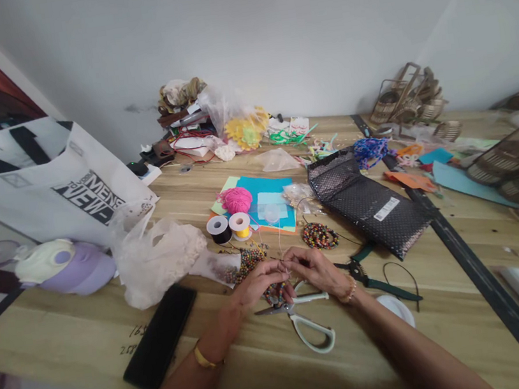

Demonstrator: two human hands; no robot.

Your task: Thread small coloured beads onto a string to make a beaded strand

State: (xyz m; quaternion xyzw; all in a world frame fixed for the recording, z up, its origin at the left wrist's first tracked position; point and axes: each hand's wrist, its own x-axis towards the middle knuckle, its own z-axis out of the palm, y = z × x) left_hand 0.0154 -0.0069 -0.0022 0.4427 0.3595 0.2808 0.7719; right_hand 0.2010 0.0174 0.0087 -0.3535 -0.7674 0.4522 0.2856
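Observation:
My left hand [258,283] and my right hand [317,270] meet above the table, fingertips pinched close together. Between them runs a thin pale cord [280,243], which rises toward a small clear spool [270,213]. Below my left fingers hangs a strand of multicoloured beads [275,293], partly covered by the hand. White-handled scissors [314,335] lie open on the table just under my hands. Spilled small beads [252,258] are beside my left fingertips, by a clear packet. A coiled bead strand [319,236] rests beyond my right hand.
Black thread spool [219,230], yellow thread spool [240,227] and pink yarn [237,199] stand ahead. Green-handled pliers [383,283] and a black bubble mailer [372,204] lie right. A black phone [160,337], plastic bag [157,260] and white tote [41,186] are left.

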